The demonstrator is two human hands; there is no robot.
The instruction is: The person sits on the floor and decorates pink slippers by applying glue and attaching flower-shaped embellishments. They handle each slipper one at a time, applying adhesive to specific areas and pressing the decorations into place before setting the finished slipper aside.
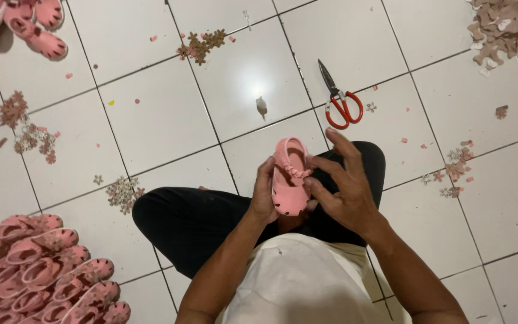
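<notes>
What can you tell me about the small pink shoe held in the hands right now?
The pink shoe is a small sandal that looks like moulded soft plastic, with a rounded perforated toe cap and a braided strap across the opening. It is held above the lap, toe toward the person and heel pointing away. The left hand grips its left side; the right hand pinches the right edge, fingers spread. Nothing else touches it.
</notes>
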